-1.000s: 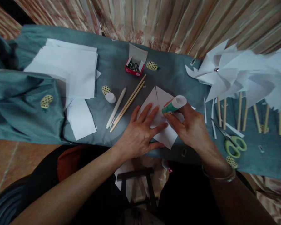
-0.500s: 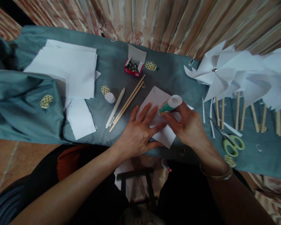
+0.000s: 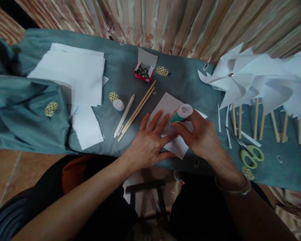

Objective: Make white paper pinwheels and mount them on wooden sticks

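Observation:
A folded white sheet of paper [image 3: 179, 147] lies on the cloth in front of me. My left hand [image 3: 150, 144] rests flat on it with the fingers spread. In my right hand [image 3: 200, 134] is a green and white glue stick [image 3: 178, 115], tilted, its lower end down at the paper beside my left fingertips. The contact point is hidden by my fingers. The white glue cap [image 3: 118, 105] stands to the left, by a white pen [image 3: 124, 115] and two wooden sticks [image 3: 137, 110].
A red box of metal pins [image 3: 142, 72] stands open at the back. White paper sheets [image 3: 75, 73] are stacked left, with a smaller piece [image 3: 87, 129] nearer me. On the right lie paper pinwheels [image 3: 237, 72] on sticks, paper strips and green-handled scissors [image 3: 251, 155].
The glue stick has tilted slightly and shifted a little with my right hand. My left hand stays spread on the paper.

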A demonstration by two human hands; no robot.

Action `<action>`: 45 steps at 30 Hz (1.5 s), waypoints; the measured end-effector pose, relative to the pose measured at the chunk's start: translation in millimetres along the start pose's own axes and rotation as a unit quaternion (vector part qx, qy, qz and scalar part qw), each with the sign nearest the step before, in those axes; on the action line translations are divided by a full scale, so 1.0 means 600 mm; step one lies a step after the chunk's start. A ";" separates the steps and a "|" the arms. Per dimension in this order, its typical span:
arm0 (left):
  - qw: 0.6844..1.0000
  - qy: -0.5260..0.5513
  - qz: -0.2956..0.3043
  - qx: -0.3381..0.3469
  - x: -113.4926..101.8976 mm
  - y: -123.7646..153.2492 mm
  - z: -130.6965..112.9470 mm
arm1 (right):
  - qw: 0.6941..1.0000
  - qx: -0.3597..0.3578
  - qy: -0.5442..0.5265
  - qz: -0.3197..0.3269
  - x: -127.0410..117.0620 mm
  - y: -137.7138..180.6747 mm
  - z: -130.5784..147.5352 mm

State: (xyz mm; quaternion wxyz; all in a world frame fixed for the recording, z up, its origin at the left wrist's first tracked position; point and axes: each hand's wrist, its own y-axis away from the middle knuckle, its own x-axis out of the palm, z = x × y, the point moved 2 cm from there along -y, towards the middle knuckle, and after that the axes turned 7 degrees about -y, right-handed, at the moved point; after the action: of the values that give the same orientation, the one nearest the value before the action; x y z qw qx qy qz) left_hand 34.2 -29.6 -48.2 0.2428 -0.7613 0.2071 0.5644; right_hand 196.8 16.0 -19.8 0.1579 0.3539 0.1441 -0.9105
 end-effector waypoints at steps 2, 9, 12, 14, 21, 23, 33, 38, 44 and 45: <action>1.000 0.004 -0.002 0.000 0.001 0.000 0.000 | 1.000 -0.001 -0.001 0.002 0.000 0.000 0.000; 1.000 0.007 -0.003 0.000 0.001 0.000 0.000 | 1.000 -0.013 -0.001 0.019 -0.001 0.003 0.003; 1.000 0.007 -0.006 0.000 0.000 0.000 0.000 | 1.000 -0.018 0.005 0.024 0.000 0.005 0.004; 1.000 0.006 -0.005 0.001 0.000 0.000 0.000 | 0.999 -0.022 0.009 0.025 0.000 0.005 0.005; 1.000 0.010 -0.001 0.000 -0.001 0.000 0.000 | 0.999 -0.028 0.017 0.023 -0.001 0.009 0.005; 1.000 0.010 0.000 -0.002 -0.001 0.000 0.000 | 0.999 -0.033 0.014 0.026 -0.001 0.010 0.004; 1.000 0.007 0.004 -0.001 -0.003 -0.001 -0.001 | 0.997 -0.060 0.021 0.032 -0.005 0.016 0.007; 1.000 0.007 0.005 -0.003 -0.003 -0.001 -0.001 | 0.998 -0.056 0.019 0.033 -0.008 0.019 0.005; 1.000 0.010 -0.002 -0.005 0.001 0.000 0.000 | 0.997 -0.060 0.029 0.035 -0.013 0.020 0.003; 1.000 0.012 -0.002 -0.004 0.001 0.000 0.000 | 0.997 -0.060 0.031 0.035 -0.014 0.020 0.002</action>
State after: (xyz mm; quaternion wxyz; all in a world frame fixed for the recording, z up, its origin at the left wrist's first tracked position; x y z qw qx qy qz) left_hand 34.5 -29.9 -49.0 0.2382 -0.7695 0.2062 0.5555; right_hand 206.7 6.0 -14.9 0.2066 0.3768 0.1909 -0.8825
